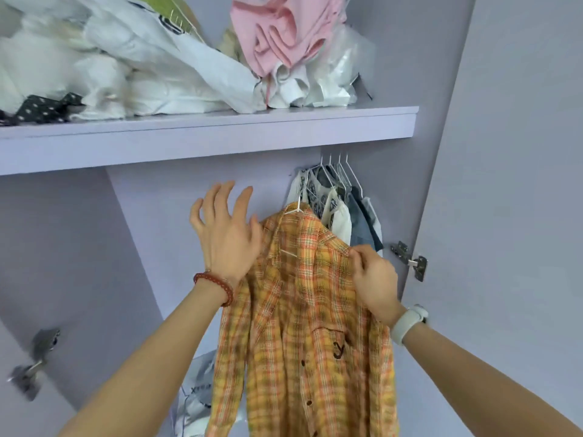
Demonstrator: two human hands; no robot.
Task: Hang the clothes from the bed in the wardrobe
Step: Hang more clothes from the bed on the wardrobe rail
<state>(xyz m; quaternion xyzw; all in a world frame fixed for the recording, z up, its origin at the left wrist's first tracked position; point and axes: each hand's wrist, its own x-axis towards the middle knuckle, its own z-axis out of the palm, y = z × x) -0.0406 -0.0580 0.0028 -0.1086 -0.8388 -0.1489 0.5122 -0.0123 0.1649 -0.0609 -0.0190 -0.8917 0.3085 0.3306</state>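
Note:
An orange and yellow plaid shirt (303, 326) hangs on a white hanger (295, 209) inside the lilac wardrobe, under the shelf (205, 134). My right hand (373, 282) pinches the shirt's right shoulder. My left hand (225, 234), with a red bead bracelet at the wrist, is spread open just left of the collar, holding nothing. The hanger's hook and the rail are hidden behind the shelf edge.
Several other garments (340, 209) hang on white hangers to the right at the back. White bags and a pink cloth (284, 33) are piled on the shelf. Door hinges sit at the left (34, 361) and right (410, 260). A plastic bag (198, 392) lies low down.

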